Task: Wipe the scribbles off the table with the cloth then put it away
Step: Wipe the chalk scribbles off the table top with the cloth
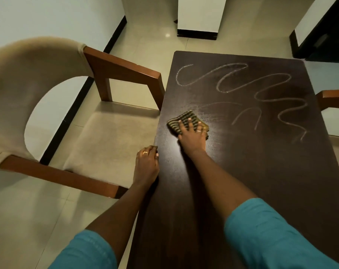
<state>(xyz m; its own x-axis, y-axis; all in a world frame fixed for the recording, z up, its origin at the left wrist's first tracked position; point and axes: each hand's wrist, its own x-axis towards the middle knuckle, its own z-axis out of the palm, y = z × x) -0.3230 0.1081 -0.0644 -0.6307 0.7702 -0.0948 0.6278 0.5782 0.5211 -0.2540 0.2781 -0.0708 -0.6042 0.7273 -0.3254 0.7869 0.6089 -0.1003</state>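
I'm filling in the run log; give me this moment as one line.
phase: wiping | right hand: flat on cloth | left hand: on table edge | scribbles: mostly remaining

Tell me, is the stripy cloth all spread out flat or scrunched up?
Scrunched up. The cloth lies bunched in wavy folds under the right hand, which presses it flat-palmed onto the table.

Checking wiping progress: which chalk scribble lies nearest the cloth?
The faint double arch, just right of the cloth under the right hand. The bolder loops run along the table's far side.
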